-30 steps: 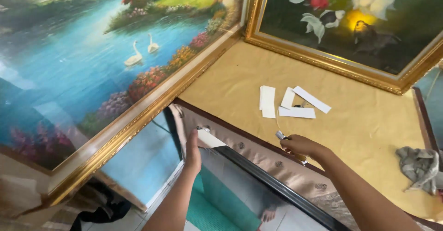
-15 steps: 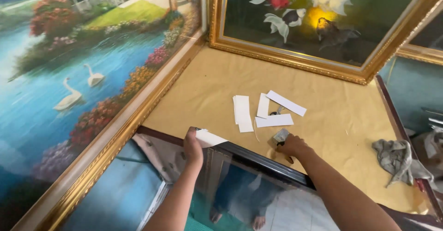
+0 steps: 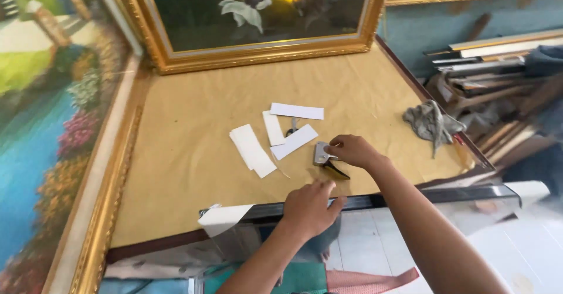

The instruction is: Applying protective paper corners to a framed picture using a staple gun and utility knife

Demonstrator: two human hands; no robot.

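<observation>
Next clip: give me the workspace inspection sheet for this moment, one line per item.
Surface: brown paper backing stretched over a dark frame, lying flat.
Job's things: metal stapler-like tool on the paper near the front edge.
Clutter: white paper strips mid-sheet; grey rag at the right corner.
Grippers: right hand on the tool; left hand pressing the front edge.
Cables: nothing seen.
Surroundings: gold-framed flower painting behind, landscape painting at left, stacked frame mouldings at right.
</observation>
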